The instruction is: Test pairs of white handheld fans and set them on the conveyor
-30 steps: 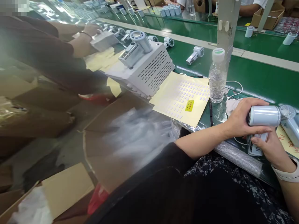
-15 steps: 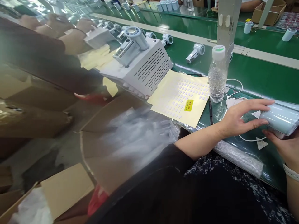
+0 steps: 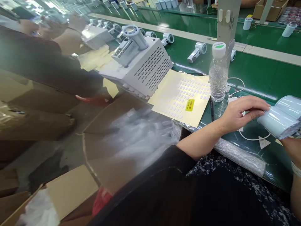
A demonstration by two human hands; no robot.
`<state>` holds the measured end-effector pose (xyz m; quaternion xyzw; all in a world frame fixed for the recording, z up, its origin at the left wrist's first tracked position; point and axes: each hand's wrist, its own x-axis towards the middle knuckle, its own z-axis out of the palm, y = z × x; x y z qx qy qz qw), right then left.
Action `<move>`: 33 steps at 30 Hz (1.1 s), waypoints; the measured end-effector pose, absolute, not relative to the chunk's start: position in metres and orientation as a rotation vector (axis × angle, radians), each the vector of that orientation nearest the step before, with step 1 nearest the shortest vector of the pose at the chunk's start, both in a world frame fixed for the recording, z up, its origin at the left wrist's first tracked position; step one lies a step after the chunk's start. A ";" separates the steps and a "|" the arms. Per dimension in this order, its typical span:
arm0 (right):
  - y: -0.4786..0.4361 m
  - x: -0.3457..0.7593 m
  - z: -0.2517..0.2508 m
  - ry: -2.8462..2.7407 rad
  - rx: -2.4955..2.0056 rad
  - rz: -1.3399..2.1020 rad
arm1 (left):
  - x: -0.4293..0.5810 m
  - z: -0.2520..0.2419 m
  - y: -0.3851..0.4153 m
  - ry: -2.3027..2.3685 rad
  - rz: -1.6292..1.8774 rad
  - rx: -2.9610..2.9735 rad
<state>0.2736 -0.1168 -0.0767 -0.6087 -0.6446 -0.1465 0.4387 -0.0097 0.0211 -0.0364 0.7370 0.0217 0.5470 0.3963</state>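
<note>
At the right edge is a glossy light-blue cylindrical housing (image 3: 277, 121), with a second light-blue rounded body (image 3: 290, 105) right behind it; whether they are joined I cannot tell. Clear film shows at the near one's end. My left hand (image 3: 244, 111) has thumb and fingers pressed together at its left end; what they pinch is hidden. Below the housing, my right hand (image 3: 291, 147) supports it, its fingers out of sight. A white cable (image 3: 254, 141) and a small triangular paper piece (image 3: 263, 142) lie under them on the green table (image 3: 263, 78).
Left of my hands stand a water bottle (image 3: 218, 75), a black pen (image 3: 212, 110) and a yellow sticker sheet (image 3: 183, 97). Beyond is a slotted white box (image 3: 148, 66) bearing a light-blue device (image 3: 131, 44). A carton of clear plastic (image 3: 141, 135) sits below; a co-worker's arm (image 3: 42, 59) reaches in at left.
The housing has turned in my right hand, bringing the second rounded body into view. My left fingers have gone from spread around the housing to pressed together at its end.
</note>
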 end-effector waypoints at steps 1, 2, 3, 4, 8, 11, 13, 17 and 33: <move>-0.117 0.272 -0.073 -1.659 -1.477 -0.449 | -0.010 -0.037 0.022 0.012 1.416 1.878; -0.118 0.269 -0.069 -1.708 -1.448 -0.512 | -0.012 -0.037 0.023 -0.009 1.425 1.890; -0.118 0.265 -0.064 -1.739 -1.435 -0.542 | -0.013 -0.037 0.024 -0.004 1.408 1.903; -0.119 0.261 -0.060 -1.752 -1.435 -0.533 | -0.015 -0.036 0.025 0.025 1.364 1.920; -0.120 0.253 -0.051 -1.766 -1.428 -0.452 | -0.025 -0.032 0.026 0.211 1.126 1.978; -0.121 0.255 -0.052 -1.781 -1.403 -0.460 | -0.029 -0.028 0.027 0.252 1.073 2.014; -0.121 0.257 -0.055 -1.758 -1.402 -0.453 | -0.030 -0.028 0.027 0.246 1.069 2.042; -0.119 0.258 -0.059 -1.716 -1.457 -0.409 | -0.029 -0.032 0.031 0.235 1.100 2.089; -0.120 0.245 -0.059 -1.730 -1.457 -0.478 | -0.016 -0.044 0.031 0.212 1.097 1.563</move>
